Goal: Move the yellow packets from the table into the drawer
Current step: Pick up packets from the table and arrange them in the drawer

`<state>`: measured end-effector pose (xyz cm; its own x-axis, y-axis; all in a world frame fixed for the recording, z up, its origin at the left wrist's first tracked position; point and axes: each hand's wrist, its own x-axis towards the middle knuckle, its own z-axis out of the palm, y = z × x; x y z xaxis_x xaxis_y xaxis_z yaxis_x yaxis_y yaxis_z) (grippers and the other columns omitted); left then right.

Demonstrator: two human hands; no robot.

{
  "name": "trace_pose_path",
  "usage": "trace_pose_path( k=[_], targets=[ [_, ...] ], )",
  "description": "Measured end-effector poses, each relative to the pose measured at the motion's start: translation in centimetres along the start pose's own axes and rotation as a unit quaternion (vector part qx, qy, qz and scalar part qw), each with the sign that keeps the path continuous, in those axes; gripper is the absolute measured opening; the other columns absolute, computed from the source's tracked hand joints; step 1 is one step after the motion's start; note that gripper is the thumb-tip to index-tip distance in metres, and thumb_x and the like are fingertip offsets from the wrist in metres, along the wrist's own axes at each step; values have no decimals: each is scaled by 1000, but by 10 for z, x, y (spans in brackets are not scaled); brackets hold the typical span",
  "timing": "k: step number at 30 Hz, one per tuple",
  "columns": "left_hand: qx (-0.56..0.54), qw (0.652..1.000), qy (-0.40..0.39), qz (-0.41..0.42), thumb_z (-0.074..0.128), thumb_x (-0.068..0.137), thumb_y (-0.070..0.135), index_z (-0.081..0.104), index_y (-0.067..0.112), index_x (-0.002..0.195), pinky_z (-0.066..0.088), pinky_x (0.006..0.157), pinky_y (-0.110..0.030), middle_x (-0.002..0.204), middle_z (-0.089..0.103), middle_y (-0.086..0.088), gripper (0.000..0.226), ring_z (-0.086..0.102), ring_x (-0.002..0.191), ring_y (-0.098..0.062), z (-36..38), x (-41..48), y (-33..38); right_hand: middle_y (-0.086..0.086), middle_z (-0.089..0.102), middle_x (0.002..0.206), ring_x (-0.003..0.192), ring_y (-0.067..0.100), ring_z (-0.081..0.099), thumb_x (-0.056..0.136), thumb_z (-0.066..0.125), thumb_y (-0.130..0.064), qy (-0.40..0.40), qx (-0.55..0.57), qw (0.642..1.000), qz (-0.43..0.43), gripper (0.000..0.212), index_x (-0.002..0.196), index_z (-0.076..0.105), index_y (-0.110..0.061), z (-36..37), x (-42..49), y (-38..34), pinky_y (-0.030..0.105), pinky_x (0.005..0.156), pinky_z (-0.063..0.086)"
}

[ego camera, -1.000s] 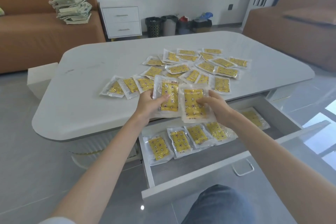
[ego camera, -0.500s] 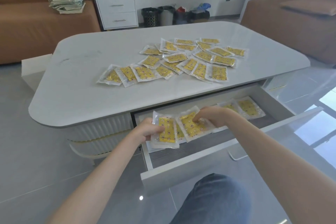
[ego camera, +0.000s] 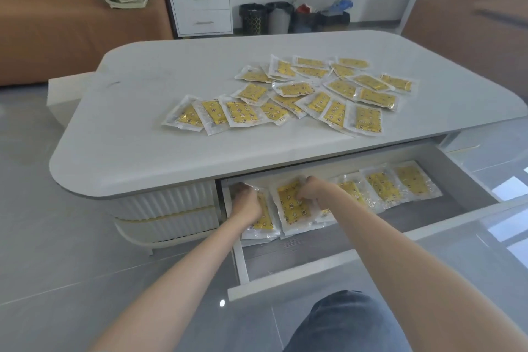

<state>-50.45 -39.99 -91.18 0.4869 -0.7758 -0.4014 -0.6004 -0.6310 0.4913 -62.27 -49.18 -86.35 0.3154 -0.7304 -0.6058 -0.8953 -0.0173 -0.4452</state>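
- The table (ego camera: 137, 137) is holding most of the yellow packets (ego camera: 294, 88), scattered within reach.
- The drawer (ego camera: 400, 223) is standing pulled out beneath it, with a row (ego camera: 411, 180) lying flat inside.
- The left hand (ego camera: 245, 203) and right hand (ego camera: 314, 193), fingers curled, are gripping the left packet (ego camera: 264, 223) and right packet (ego camera: 291, 206), apparently setting them side by side to extend the row.

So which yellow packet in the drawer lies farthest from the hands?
The clear-wrapped yellow packet at the far right end of the open white drawer; the left hand and right hand are at its other end.
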Motion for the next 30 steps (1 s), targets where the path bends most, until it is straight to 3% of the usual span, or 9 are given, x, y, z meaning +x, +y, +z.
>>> trace_pose_path(
  k=[3,8,12,15,19,22,25,27,30],
  targets=[
    [80,996,28,24,39,84,-18,5,-17,142,34,110,-37,147,11,-39,68,26,136,-44,3,-7,0,17,39,141,127,30,43,97,47,-10,4,-12,1000,12,52,143,26,-2,8,12,2,28,86,40],
    [220,968,98,74,45,78,-16,30,-7,133,32,104,-38,135,26,-27,58,28,126,-41,7,-21,3,17,49,119,111,29,51,94,47,-4,15,6,1000,5,46,137,33,2,21,24,7,28,81,44],
    [242,964,10,112,57,84,3,34,7,135,35,102,-40,139,23,-18,56,22,130,-35,9,-18,2,16,55,113,98,29,55,92,50,-4,65,-28,997,-15,41,130,38,1,24,28,11,27,72,42],
    [267,953,-89,116,71,78,43,25,13,143,30,108,-44,145,16,-15,85,14,137,-35,14,-14,0,19,49,125,115,34,50,90,51,-8,110,-119,986,-34,48,133,33,0,26,27,14,36,83,47],
    [292,945,-73,128,72,75,47,19,14,147,31,108,-42,149,15,-13,96,16,137,-34,21,-13,-4,18,39,133,123,37,39,87,59,-15,154,-218,959,-100,62,139,27,-12,24,27,20,39,92,43],
    [311,939,-58,137,72,75,46,19,14,148,36,104,-39,148,17,-12,95,20,136,-32,22,-11,-7,15,35,136,125,36,36,83,65,-18,70,-231,958,-157,64,138,35,-28,16,22,23,41,95,41],
    [331,933,-51,134,73,76,42,23,18,147,42,97,-38,147,18,-10,90,21,135,-30,20,-11,-6,7,15,152,140,37,12,77,74,-20,-69,-307,936,-158,84,145,28,-41,11,13,24,54,109,31],
    [343,929,-41,136,73,76,39,24,20,147,44,95,-38,147,19,-10,88,21,135,-29,20,-11,-7,3,6,156,144,37,1,76,75,-14,-80,-324,930,-156,92,146,23,-43,13,12,26,58,111,27],
    [344,928,-38,138,72,77,39,22,21,147,43,95,-40,147,19,-10,89,20,136,-29,19,-11,-7,5,10,154,143,37,5,80,70,-5,-57,-312,934,-165,91,147,21,-43,20,12,29,55,109,32]
  ],
)
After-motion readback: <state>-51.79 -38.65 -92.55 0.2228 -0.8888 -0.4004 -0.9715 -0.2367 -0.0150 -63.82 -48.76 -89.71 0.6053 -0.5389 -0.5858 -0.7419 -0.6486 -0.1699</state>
